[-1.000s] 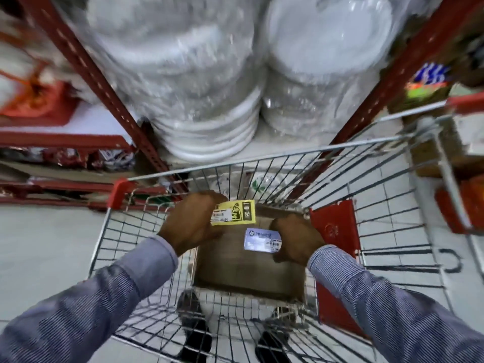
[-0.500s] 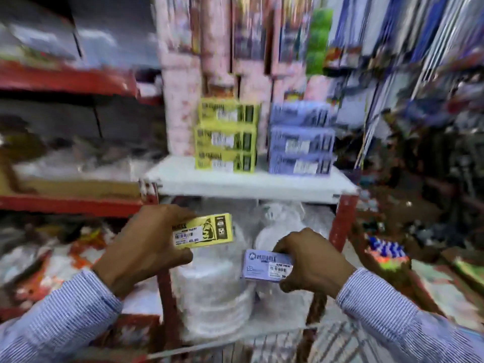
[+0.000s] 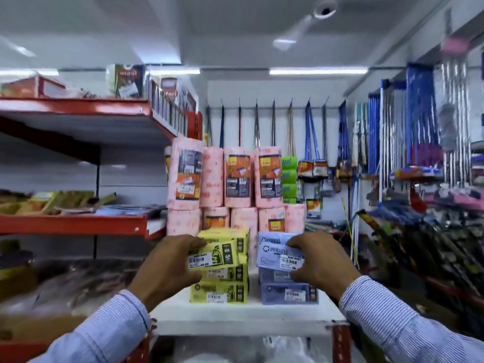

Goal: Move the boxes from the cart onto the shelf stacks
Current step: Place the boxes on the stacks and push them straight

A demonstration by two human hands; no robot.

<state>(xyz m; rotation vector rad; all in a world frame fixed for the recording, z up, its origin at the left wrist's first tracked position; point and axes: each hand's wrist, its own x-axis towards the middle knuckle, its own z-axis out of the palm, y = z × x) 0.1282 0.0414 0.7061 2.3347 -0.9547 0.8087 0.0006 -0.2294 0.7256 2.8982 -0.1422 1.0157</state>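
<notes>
My left hand grips a small yellow box with a price sticker, held in front of the upper part of the yellow box stack. A pale blue box is in my right hand, raised against the top of the blue box stack. Both stacks stand side by side on a white shelf, yellow on the left, blue on the right. The cart is out of view.
Pink wrapped rolls stand in two tiers behind the stacks. Red-edged shelves with goods run along the left. Brooms and mops hang on the right and the back wall. A red upright supports the white shelf.
Both hands lifted the yellow and blue boxes out of the cart and up to the white shelf; the boxes now sit level with the tops of the two stacks.
</notes>
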